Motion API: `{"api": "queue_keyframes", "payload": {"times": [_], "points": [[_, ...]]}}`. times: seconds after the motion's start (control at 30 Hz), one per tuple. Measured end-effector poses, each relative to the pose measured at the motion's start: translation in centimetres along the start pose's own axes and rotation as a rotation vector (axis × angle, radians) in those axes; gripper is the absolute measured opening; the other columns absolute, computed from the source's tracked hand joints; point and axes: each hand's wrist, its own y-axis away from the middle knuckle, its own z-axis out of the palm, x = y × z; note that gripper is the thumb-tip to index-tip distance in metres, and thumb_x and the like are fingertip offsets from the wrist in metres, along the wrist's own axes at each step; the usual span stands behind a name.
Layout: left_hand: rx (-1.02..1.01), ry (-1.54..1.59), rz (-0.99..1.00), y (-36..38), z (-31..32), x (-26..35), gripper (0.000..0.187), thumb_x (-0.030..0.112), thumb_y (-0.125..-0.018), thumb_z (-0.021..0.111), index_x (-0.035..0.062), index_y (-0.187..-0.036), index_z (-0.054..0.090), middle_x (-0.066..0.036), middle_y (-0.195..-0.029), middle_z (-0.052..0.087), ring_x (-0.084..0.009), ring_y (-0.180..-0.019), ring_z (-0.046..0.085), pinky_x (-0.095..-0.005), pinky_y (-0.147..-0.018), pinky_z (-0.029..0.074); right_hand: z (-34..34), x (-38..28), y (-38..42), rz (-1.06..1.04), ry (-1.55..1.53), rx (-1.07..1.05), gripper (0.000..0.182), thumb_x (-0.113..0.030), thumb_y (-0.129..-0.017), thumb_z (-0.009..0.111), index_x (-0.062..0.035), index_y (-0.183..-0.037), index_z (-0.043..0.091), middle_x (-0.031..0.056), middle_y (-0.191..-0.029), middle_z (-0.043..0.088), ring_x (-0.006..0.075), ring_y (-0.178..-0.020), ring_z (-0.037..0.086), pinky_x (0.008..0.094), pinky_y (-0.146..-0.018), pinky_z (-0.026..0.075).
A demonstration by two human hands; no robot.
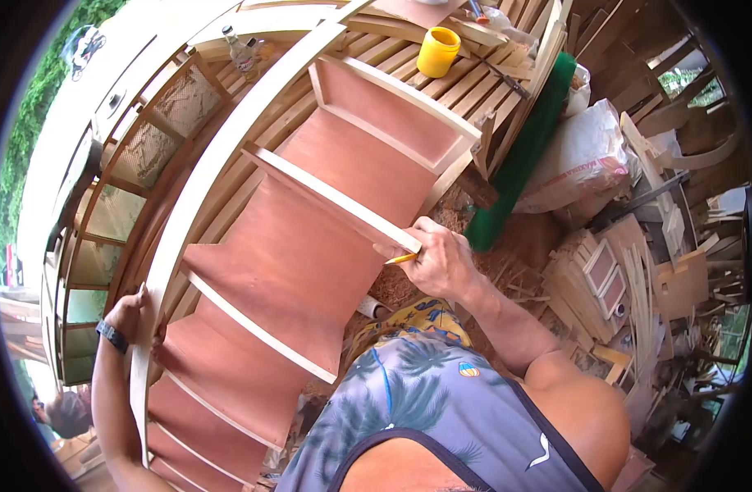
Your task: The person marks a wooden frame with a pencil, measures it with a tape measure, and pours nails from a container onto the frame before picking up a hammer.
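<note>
A long pale wooden board runs along the far side of a reddish plywood panel divided by several upright wooden slats. My left hand, a watch on its wrist, is closed round this board's edge near its lower end. At the near end of one wooden slat, my right hand is closed with a yellow pencil in it. Its fingers wrap the slat's end, partly hidden behind the wood. The pencil's tip points left, toward the plywood.
A yellow container stands on the slatted surface at the top. Glass bottles are at the upper left. Green material, a white sack and wood scraps lie to the right. Shavings cover the floor.
</note>
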Motion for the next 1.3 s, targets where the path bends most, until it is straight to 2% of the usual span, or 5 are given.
{"api": "queue_keyframes", "payload": {"times": [0.43, 0.73, 0.9, 1.1, 1.3], "points": [[0.160, -0.024, 0.013, -5.3, -1.1, 3.3, 0.070, 0.070, -0.083, 0.066, -0.0001, -0.083, 0.068, -0.017, -0.060, 0.062, -0.0329, -0.044, 0.059, -0.0436, -0.040, 0.049, -0.6, 2.9, -3.4, -0.071, 0.073, 0.010, 0.037, -0.051, -0.090, 0.073, -0.0148, -0.096, 0.078, 0.0130, -0.083, 0.067, 0.0346, -0.078, 0.071, 0.0474, -0.069, 0.058], [0.544, -0.116, 0.466, -4.4, -2.2, 2.5, 0.050, 0.046, -0.105, 0.055, -0.0006, -0.122, 0.065, -0.016, -0.111, 0.069, -0.0214, -0.100, 0.066, -0.0361, -0.090, 0.052, -5.9, 19.6, -4.1, 0.351, 0.143, -0.303, 0.107, -0.051, -0.076, 0.082, -0.0127, -0.160, 0.027, 0.0258, -0.125, 0.066, 0.0407, -0.111, 0.068, 0.0483, -0.095, 0.054], [1.082, -0.804, 0.550, 0.8, 17.5, 13.0, 0.032, 0.030, -0.110, 0.052, 0.0017, -0.110, 0.065, -0.004, -0.095, 0.062, -0.0128, -0.088, 0.056, -0.0301, -0.080, 0.046, -8.8, 27.1, -10.2, 0.222, 0.216, -0.127, 0.112, -0.048, -0.071, 0.088, -0.0144, -0.159, 0.028, 0.0237, -0.111, 0.066, 0.0400, -0.103, 0.069, 0.0509, -0.090, 0.055], [-0.030, -0.552, 0.349, -12.1, 53.9, 18.3, 0.064, 0.037, -0.093, 0.075, -0.0066, -0.135, 0.054, -0.024, -0.125, 0.067, -0.0331, -0.121, 0.064, -0.0423, -0.105, 0.049, -12.5, 29.9, -13.8, 0.034, 0.180, -0.325, 0.092, -0.040, -0.075, 0.086, -0.0135, -0.151, 0.042, 0.0235, -0.110, 0.066, 0.0403, -0.101, 0.069, 0.0494, -0.089, 0.056], [0.091, 0.245, 0.443, -31.4, 61.3, 13.8, 0.072, 0.010, -0.096, 0.071, -0.0016, -0.155, 0.032, -0.017, -0.144, 0.053, -0.0240, -0.129, 0.056, -0.0353, -0.103, 0.050, -11.0, 34.0, -14.8, -0.071, 0.078, -0.461, 0.087, -0.026, -0.079, 0.079, -0.0170, -0.155, 0.039, 0.0223, -0.109, 0.069, 0.0388, -0.101, 0.070, 0.0486, -0.089, 0.057]]}}
